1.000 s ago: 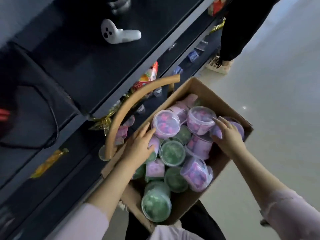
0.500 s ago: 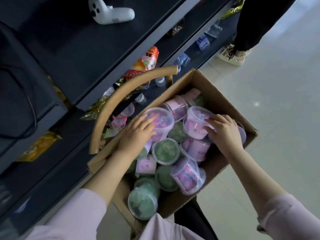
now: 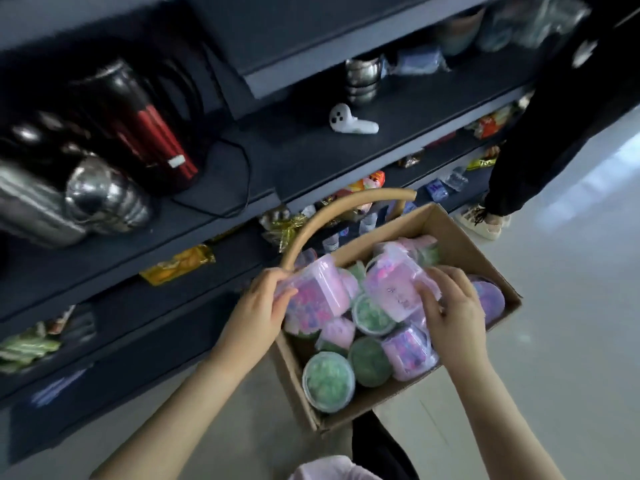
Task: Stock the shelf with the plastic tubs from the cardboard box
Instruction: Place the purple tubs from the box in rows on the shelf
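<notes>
An open cardboard box (image 3: 464, 237) stands on the floor, holding several clear plastic tubs with pink or green contents. My left hand (image 3: 258, 308) grips a pink tub (image 3: 320, 294) tilted on its side at the box's left edge. My right hand (image 3: 450, 306) holds a second pink tub (image 3: 394, 289), also tilted, above the other tubs. A green tub (image 3: 328, 381) lies at the near end of the box. The dark shelf (image 3: 311, 147) runs along the left and back.
A tan curved handle (image 3: 332, 213) arches over the box's far left side. On the shelf sit a white controller (image 3: 349, 121), steel pots (image 3: 104, 195), a black and red flask (image 3: 149, 133) and snack packets (image 3: 176, 263). A person in black (image 3: 554, 133) stands at right.
Both hands have closed on pink tubs and tipped them up out of the pile. The view has tilted up, so more of the shelf shows.
</notes>
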The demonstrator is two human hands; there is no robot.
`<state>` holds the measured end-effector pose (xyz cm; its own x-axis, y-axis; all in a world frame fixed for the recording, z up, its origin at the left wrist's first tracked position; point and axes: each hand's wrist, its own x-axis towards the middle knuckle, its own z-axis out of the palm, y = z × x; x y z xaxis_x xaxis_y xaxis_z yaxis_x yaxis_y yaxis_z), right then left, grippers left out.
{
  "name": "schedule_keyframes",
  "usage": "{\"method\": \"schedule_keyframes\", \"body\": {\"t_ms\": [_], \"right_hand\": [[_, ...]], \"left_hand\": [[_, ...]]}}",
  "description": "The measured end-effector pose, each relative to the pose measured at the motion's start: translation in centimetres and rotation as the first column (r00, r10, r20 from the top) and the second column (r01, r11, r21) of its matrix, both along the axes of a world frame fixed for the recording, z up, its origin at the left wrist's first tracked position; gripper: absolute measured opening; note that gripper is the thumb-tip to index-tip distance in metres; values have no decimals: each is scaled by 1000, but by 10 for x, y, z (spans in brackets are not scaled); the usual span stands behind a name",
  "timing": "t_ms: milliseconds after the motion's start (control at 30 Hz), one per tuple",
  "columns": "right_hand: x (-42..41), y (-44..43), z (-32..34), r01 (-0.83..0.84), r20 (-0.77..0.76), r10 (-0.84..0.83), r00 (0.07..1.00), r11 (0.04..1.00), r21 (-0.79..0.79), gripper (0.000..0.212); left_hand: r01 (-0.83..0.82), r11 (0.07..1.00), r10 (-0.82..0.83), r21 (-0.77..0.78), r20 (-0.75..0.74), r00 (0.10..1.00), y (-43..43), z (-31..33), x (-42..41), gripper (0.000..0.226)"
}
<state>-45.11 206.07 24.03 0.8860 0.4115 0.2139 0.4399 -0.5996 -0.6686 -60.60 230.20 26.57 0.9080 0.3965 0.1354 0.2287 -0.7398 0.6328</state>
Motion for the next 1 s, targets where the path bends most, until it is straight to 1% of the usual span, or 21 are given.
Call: {"method": "schedule_keyframes", "body": {"t_ms": [67, 133, 200, 300, 433, 500, 567, 667, 767, 867, 1000], "right_hand": [[-35, 12, 31, -19, 74, 12, 997, 996, 92, 15], [-78, 27, 61, -68, 133, 47, 990, 985, 159, 17], [-127, 45, 88, -148, 168, 115, 979, 970, 194, 19], [-198, 79, 122, -310, 231, 260, 938, 926, 217, 16], [-288, 148, 172, -530, 254, 475, 843, 813, 240, 8], [-328, 183, 203, -628, 240, 581, 778, 736, 253, 6], [-359, 216, 231, -705, 260, 655, 710, 654, 275, 4], [-393, 260, 268, -785, 325, 716, 618, 548, 287, 4], [-413, 304, 301, -827, 381, 735, 561, 469, 312, 6], [-417, 353, 327, -850, 460, 716, 525, 420, 316, 4], [-402, 428, 353, -859, 558, 653, 512, 387, 336, 4]], "left_hand": [[-40, 999, 41, -14, 87, 995, 4, 31, -53, 19], [-102, 995, 99, 9, 170, 981, 10, 60, -112, 16], [-157, 987, 144, 40, 230, 963, 17, 90, -175, 17], [-251, 962, 209, 109, 297, 932, 26, 129, -269, 20], [-441, 888, 374, 131, 353, 858, 44, 179, -391, 13], [-522, 844, 452, 122, 364, 815, 58, 205, -440, 10], [-594, 797, 521, 106, 376, 766, 74, 228, -479, 10], [-668, 730, 569, 145, 412, 712, 97, 253, -518, 12], [-702, 688, 574, 187, 452, 683, 128, 274, -540, 13], [-720, 660, 553, 213, 511, 658, 172, 292, -549, 16], [-709, 647, 470, 281, 585, 661, 246, 315, -537, 17]]}}
